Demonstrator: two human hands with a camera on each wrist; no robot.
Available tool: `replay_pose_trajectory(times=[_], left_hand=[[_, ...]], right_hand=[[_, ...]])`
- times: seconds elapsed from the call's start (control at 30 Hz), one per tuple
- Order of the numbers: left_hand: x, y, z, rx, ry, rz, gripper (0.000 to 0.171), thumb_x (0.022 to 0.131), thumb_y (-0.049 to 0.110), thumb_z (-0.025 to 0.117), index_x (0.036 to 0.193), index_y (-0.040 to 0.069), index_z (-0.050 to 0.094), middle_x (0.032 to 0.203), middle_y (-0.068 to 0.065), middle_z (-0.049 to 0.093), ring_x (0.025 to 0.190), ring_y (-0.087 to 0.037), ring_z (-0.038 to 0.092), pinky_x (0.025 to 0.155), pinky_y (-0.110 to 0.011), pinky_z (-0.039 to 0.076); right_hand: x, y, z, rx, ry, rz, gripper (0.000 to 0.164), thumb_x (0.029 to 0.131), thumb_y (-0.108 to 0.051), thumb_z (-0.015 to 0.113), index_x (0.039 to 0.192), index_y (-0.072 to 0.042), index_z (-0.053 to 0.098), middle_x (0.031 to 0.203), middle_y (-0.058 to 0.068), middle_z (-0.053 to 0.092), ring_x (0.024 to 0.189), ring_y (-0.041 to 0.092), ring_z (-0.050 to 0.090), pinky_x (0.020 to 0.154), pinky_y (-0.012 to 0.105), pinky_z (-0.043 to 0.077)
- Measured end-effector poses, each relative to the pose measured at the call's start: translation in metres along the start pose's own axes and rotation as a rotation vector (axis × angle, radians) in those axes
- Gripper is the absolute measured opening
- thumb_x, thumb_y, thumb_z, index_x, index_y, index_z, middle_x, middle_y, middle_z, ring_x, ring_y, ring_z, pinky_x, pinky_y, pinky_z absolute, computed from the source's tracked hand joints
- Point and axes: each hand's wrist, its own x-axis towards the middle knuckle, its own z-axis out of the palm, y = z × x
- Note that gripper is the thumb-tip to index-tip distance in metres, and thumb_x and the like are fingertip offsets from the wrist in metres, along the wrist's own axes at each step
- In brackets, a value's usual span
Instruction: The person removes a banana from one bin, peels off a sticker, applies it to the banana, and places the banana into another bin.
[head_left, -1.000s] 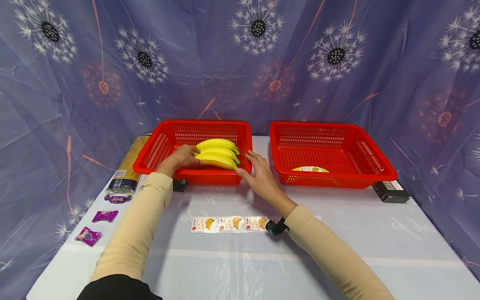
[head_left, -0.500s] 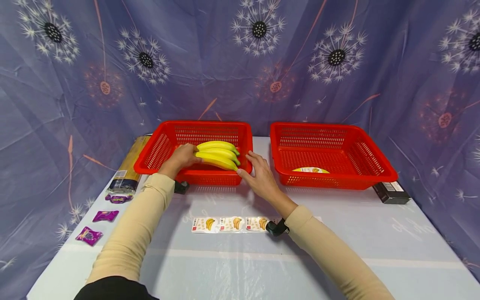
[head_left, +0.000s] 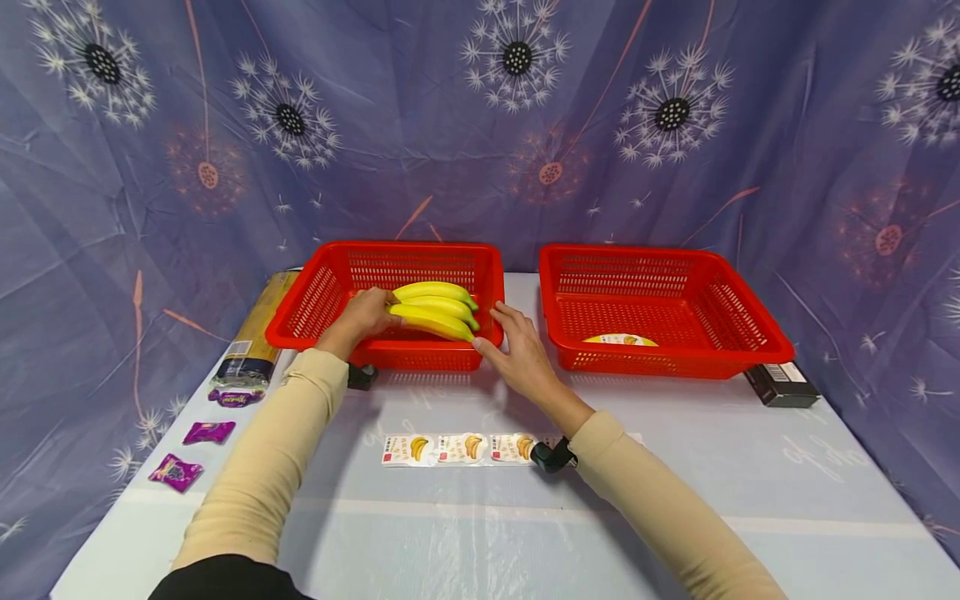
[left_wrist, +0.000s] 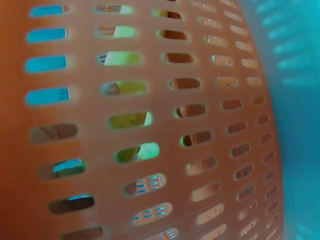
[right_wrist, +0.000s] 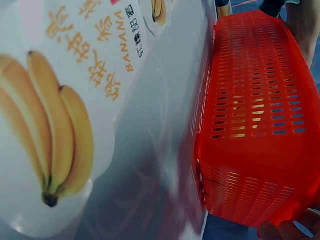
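- Bananas (head_left: 444,306), three of them, yellow, curved and smooth, lie side by side in the red slotted plastic left basket (head_left: 420,358), tips toward your right, an order that probably keeps each easy to pick.
- Your left hand (head_left: 363,315) has a narrow grip at their other ends, apparently pinching the front banana (head_left: 433,322); how firmly, you cannot tell.
- Your right hand (head_left: 521,354) has a wide grip, thumb at that banana's tip, fingers by the basket's right rim, likely to steady things; whether the thumb presses the fruit is unclear.
- A flat strip of white banana-printed labels (head_left: 472,448) lies nearer you, perhaps for easy reach; a black wrist mount (head_left: 552,455) covers part.
- The fruit sits inside the walls, so your freest way out seems upward.
- A narrow gap separates the red slotted plastic right basket (head_left: 667,364), where a white-labelled yellow object (head_left: 621,339) hugs the near wall, leaving you floor room behind.
- The pale glossy counter (head_left: 450,550) gives you space before the strip.
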Motion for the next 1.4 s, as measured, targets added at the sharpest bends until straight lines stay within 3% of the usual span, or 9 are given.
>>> replay_pose_trajectory(times=[0.27,0.37,0.53,0.67,0.83,1.0,1.17,1.27,1.4], left_hand=[[-0.016,0.002,-0.017,-0.154,0.087,-0.015,0.044,0.087,0.022,0.066,0.124,-0.001,0.059,0.12,-0.022,0.062,0.106,-0.036,0.055,0.094,-0.046,0.044],[-0.028,0.002,-0.029,-0.291,0.129,-0.042,0.047,0.089,0.024,0.065,0.128,0.0,0.055,0.122,-0.022,0.06,0.107,-0.034,0.055,0.093,-0.044,0.045],[-0.058,0.001,-0.045,-0.551,0.203,-0.095,0.054,0.09,0.033,0.062,0.137,0.009,0.048,0.13,-0.016,0.052,0.109,-0.028,0.051,0.088,-0.033,0.045],[-0.091,0.001,-0.045,-0.619,0.259,-0.075,0.056,0.09,0.037,0.06,0.138,0.012,0.047,0.129,-0.011,0.051,0.105,-0.02,0.049,0.082,-0.017,0.044],[-0.134,-0.004,-0.028,-0.629,0.288,-0.008,0.051,0.09,0.032,0.062,0.135,0.01,0.05,0.118,-0.007,0.053,0.094,-0.011,0.051,0.073,-0.012,0.046],[-0.159,-0.009,0.005,-0.501,0.292,0.035,0.044,0.087,0.021,0.067,0.127,0.008,0.056,0.11,-0.013,0.062,0.088,-0.015,0.056,0.07,-0.017,0.047],[-0.16,-0.002,0.042,-0.354,0.278,0.053,0.04,0.082,0.012,0.071,0.12,0.004,0.061,0.105,-0.015,0.067,0.09,-0.024,0.061,0.077,-0.034,0.05],[-0.153,0.009,0.06,-0.302,0.257,0.043,0.04,0.08,0.011,0.072,0.118,0.004,0.062,0.106,-0.015,0.068,0.095,-0.027,0.061,0.082,-0.043,0.048],[-0.139,0.026,0.082,-0.279,0.233,0.044,0.039,0.079,0.013,0.073,0.116,0.006,0.064,0.108,-0.012,0.068,0.1,-0.028,0.061,0.087,-0.047,0.046]], right_hand=[[0.0,0.001,-0.002,-0.001,-0.019,0.013,0.065,0.088,-0.042,0.062,0.138,-0.005,0.045,0.148,0.007,0.039,0.137,0.028,0.034,0.111,0.049,0.031],[0.0,0.0,-0.003,-0.005,-0.028,0.018,0.065,0.088,-0.043,0.062,0.139,-0.006,0.045,0.148,0.006,0.039,0.136,0.027,0.035,0.111,0.049,0.031],[0.0,0.001,-0.004,-0.012,-0.029,0.008,0.065,0.087,-0.043,0.062,0.138,-0.007,0.046,0.147,0.008,0.041,0.135,0.028,0.037,0.11,0.049,0.032],[0.0,0.001,-0.003,-0.008,-0.045,0.015,0.065,0.087,-0.044,0.062,0.139,-0.007,0.046,0.147,0.007,0.04,0.135,0.028,0.037,0.11,0.049,0.033],[0.001,0.001,-0.004,-0.017,-0.068,0.021,0.066,0.087,-0.046,0.061,0.139,-0.007,0.046,0.148,0.006,0.039,0.136,0.027,0.036,0.11,0.049,0.033],[0.003,-0.001,-0.007,-0.028,-0.066,0.025,0.065,0.087,-0.045,0.062,0.137,-0.007,0.048,0.147,0.007,0.041,0.136,0.026,0.037,0.111,0.048,0.033],[0.004,-0.002,-0.01,-0.043,-0.07,0.029,0.064,0.087,-0.045,0.062,0.137,-0.007,0.048,0.146,0.007,0.041,0.136,0.026,0.037,0.111,0.047,0.033],[0.004,-0.003,-0.011,-0.048,-0.078,0.031,0.065,0.087,-0.046,0.062,0.137,-0.007,0.048,0.147,0.007,0.041,0.136,0.026,0.037,0.111,0.047,0.033],[0.004,-0.002,-0.011,-0.052,-0.09,0.04,0.066,0.087,-0.047,0.061,0.138,-0.008,0.047,0.147,0.006,0.04,0.137,0.025,0.036,0.111,0.047,0.032]])
